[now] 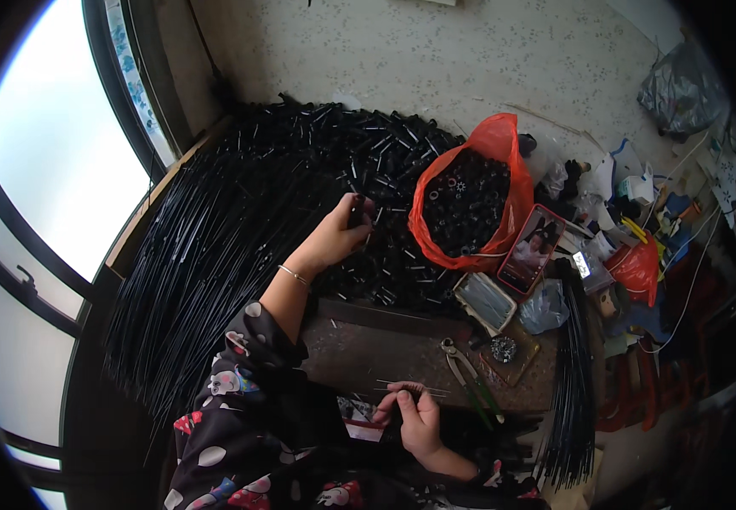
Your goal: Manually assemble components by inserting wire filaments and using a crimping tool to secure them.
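Your left hand [341,234] pinches a black tube [356,211] off the heap; your right hand [414,416] seemingly pinches thin wires [410,387].

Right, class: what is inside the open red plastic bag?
The red plastic bag is filled with small black tube-like parts. Only the top layer shows; whatever lies deeper is covered.

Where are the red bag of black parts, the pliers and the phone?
red bag [504,140]: head view, on the bag's upper red wall above the black parts.
pliers [457,355]: head view, on the metal jaws near the pivot.
phone [531,249]: head view, on the middle of its lit screen.
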`<state>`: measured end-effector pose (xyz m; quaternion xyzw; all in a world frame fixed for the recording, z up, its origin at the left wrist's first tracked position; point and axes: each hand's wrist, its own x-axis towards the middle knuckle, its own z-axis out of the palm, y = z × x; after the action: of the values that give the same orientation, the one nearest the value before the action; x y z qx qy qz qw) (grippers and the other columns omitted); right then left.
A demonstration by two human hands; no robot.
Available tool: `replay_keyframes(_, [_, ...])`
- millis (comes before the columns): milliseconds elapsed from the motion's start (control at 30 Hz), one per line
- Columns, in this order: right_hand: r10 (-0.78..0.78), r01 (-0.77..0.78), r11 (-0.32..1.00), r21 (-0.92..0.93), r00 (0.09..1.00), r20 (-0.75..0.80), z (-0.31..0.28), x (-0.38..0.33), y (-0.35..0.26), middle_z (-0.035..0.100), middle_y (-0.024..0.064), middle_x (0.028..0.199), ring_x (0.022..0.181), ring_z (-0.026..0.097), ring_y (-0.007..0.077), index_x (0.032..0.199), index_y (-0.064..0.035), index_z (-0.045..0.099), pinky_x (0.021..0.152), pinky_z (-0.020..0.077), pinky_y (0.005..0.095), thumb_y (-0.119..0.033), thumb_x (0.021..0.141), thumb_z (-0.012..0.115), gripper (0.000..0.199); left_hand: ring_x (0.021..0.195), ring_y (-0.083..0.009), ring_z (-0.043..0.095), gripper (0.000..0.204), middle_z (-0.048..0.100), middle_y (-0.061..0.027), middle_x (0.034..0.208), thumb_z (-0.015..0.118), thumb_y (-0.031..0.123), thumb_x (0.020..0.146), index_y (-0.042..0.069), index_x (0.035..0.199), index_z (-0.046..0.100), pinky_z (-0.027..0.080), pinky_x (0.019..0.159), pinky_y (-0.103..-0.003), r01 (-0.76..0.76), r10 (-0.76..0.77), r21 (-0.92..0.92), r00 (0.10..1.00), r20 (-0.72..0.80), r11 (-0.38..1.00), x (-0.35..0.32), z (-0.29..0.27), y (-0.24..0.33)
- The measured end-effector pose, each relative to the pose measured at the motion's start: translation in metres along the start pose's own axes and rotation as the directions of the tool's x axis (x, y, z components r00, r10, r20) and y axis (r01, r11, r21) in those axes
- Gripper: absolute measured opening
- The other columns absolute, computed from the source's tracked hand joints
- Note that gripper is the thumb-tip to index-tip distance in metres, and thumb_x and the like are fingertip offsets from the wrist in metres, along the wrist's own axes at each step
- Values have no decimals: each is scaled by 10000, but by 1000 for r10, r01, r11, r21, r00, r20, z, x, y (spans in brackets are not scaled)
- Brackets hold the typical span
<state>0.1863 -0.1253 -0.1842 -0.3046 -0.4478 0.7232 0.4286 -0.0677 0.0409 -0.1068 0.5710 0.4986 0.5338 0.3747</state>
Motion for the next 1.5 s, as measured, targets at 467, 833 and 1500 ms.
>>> replay_keyframes(467, [-20,35,990,139,994,-111,-18,-24,29,615,108,854,749,615,186,983,-26,512,684,489,292,-159,908,504,153,794,-239,624,109,636,-43,819,573,131,710,110,770,661,510,640,-341,-380,-178,925,911,372,-11,-51,13,-76])
replay_keyframes(833, [-178,168,983,-75,971,-157,-37,-30,17,616,86,826,724,573,148,924,13,570,730,455,271,-90,862,569,120,702,-293,595,228,608,-143,761,680,183,704,27,829,569,465,628,-336,-119,15,693,988,155,711,-163,74,-54])
replay_keyframes(1500, [-52,63,991,120,995,-87,-20,-33,21,544,16,923,826,498,68,956,-10,533,762,402,208,-91,885,548,109,723,-146,618,232,622,-71,847,652,-4,770,15,986,571,517,670,-244,485,-468,-777,838,281,402,-237,90,-29])
